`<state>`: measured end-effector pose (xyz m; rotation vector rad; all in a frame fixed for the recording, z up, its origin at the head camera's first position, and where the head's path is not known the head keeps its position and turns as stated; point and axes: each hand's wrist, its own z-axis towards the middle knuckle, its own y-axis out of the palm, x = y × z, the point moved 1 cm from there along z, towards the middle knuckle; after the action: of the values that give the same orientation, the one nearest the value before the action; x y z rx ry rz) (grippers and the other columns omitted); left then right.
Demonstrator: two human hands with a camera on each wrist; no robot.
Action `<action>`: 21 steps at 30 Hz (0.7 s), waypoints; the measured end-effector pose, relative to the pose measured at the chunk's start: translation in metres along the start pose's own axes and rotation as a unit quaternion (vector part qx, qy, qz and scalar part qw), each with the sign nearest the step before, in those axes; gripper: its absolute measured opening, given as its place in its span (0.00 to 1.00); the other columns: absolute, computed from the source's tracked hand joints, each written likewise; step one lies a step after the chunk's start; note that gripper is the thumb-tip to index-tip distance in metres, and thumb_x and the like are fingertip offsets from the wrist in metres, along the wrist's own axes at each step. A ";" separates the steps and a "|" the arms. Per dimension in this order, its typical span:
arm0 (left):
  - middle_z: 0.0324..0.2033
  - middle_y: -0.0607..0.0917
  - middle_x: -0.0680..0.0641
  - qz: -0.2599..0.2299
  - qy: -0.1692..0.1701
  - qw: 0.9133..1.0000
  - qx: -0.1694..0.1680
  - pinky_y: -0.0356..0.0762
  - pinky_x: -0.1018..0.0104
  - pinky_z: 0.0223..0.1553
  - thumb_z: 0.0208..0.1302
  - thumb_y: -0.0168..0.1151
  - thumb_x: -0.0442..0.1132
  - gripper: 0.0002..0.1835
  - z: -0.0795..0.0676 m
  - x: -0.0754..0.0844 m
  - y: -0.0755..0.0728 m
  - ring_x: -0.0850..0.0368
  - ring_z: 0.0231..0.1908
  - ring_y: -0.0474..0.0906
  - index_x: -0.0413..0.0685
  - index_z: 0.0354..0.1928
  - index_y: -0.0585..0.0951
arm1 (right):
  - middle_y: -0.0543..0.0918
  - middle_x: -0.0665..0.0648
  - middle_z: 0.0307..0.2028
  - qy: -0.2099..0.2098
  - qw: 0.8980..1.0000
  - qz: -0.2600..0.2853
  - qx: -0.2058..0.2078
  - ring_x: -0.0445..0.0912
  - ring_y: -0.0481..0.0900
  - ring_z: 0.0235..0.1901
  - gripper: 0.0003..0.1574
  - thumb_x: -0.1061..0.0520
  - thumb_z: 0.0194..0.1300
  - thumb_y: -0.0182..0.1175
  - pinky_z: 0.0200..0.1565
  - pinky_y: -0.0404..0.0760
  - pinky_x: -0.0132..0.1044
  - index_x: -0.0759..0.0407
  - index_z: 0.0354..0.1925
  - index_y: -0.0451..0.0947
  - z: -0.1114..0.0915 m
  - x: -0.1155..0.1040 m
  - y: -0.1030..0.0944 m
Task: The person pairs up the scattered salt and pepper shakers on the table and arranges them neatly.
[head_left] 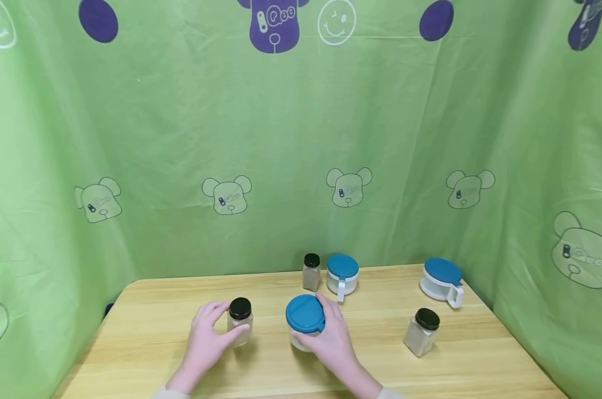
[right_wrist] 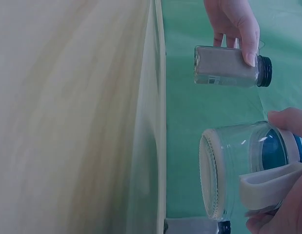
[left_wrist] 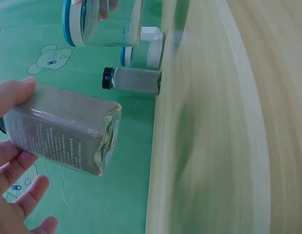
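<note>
We seem to be in a makeshift recording booth: green cartoon-bear curtains (head_left: 291, 138) wall in our small wooden desk (head_left: 146, 332) on three sides.

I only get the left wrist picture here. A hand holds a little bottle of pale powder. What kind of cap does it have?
Observer: A black screw cap; the head view shows it on top of the powder bottle, which the left hand grips from the side.
Operator: And the glass jar at the top of my picture, who holds that?
Observer: The right hand does, fingers wrapped round the blue-lidded jar; the right wrist view shows its white handle under the palm.
Operator: Are both lifted off the table?
Observer: Yes, the right wrist view shows a gap between both and the wooden table.
Operator: Anything else on it?
Observer: Another powder bottle stands alone toward the right.
</note>
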<state>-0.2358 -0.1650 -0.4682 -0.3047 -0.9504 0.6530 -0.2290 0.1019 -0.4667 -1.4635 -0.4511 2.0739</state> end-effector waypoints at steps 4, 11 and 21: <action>0.46 0.85 0.50 0.001 -0.002 1.000 -0.002 0.66 0.47 0.57 0.38 0.81 0.51 0.34 -0.001 -0.002 -0.004 0.54 0.52 0.73 0.47 0.51 0.84 | 0.71 0.62 0.62 0.007 1.000 0.005 -0.010 0.60 0.73 0.60 0.60 0.41 0.43 0.78 0.57 0.77 0.58 0.57 0.69 0.62 0.000 -0.006 0.005; 0.46 0.85 0.50 0.012 -0.005 1.000 -0.004 0.65 0.48 0.56 0.38 0.81 0.51 0.34 -0.005 -0.006 -0.012 0.54 0.53 0.73 0.46 0.51 0.84 | 0.71 0.62 0.63 0.014 0.999 0.019 -0.022 0.61 0.73 0.61 0.60 0.43 0.43 0.79 0.58 0.76 0.60 0.56 0.69 0.62 -0.001 -0.016 0.014; 0.47 0.84 0.52 0.010 -0.031 0.999 -0.020 0.70 0.47 0.55 0.40 0.80 0.53 0.33 -0.008 -0.011 -0.026 0.55 0.54 0.73 0.50 0.51 0.84 | 0.72 0.63 0.63 0.004 0.999 0.027 -0.024 0.61 0.73 0.60 0.61 0.43 0.42 0.79 0.58 0.76 0.60 0.59 0.69 0.63 -0.002 -0.027 0.028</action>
<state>-0.2239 -0.1915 -0.4665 -0.3314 -1.0215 0.6657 -0.2270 0.0637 -0.4630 -1.5283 -0.4657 2.1123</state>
